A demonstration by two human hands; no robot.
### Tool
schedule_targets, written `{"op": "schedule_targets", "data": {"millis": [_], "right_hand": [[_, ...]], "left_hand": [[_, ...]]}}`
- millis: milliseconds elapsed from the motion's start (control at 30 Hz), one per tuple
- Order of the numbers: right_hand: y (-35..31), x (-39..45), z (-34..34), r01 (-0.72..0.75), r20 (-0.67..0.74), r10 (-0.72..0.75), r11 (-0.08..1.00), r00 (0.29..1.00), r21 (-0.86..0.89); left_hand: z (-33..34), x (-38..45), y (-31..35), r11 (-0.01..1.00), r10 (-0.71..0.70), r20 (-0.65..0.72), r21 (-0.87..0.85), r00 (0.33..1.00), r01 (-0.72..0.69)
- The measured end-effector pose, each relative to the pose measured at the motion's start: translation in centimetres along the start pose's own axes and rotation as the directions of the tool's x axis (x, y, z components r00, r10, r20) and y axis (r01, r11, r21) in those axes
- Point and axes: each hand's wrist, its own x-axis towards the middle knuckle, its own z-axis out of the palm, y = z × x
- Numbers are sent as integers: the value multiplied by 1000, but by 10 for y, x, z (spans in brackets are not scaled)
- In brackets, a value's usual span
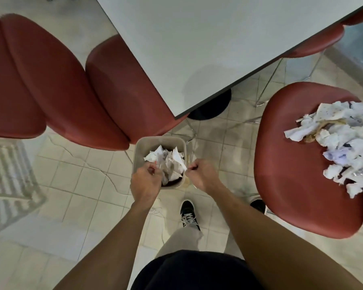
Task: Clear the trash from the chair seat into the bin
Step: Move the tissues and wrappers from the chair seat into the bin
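So both hands, left hand [145, 181] and right hand [199, 174], pinch crumpled paper [168, 162] over the bin [140, 147]; more trash [342, 143] sits on the chair seat [291, 164].

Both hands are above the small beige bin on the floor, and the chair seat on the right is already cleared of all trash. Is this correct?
Not quite. The head view shows both hands, left and right, at the beige bin, but the chair seat on the right still carries a pile of crumpled paper trash.
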Motion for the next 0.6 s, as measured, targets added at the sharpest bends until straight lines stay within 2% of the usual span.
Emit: {"op": "schedule_targets", "data": {"millis": [100,233,500,600], "right_hand": [[-11,-1,18,71,26,-73,996,997,60],[-11,-2,21,102,119,-98,994,988,-35],[30,-11,-25,-1,5,1,998,1000,65],[53,-15,-53,-69,-41,73,993,996,96]], "left_hand": [[-6,8,-15,999,-3,17,-51,1000,4],[-10,14,-24,995,78,77,-70,994,-72],[13,6,-4,988,130,220,-107,967,-108],[31,-2,17,980,195,268,-83,943,-179]]}}
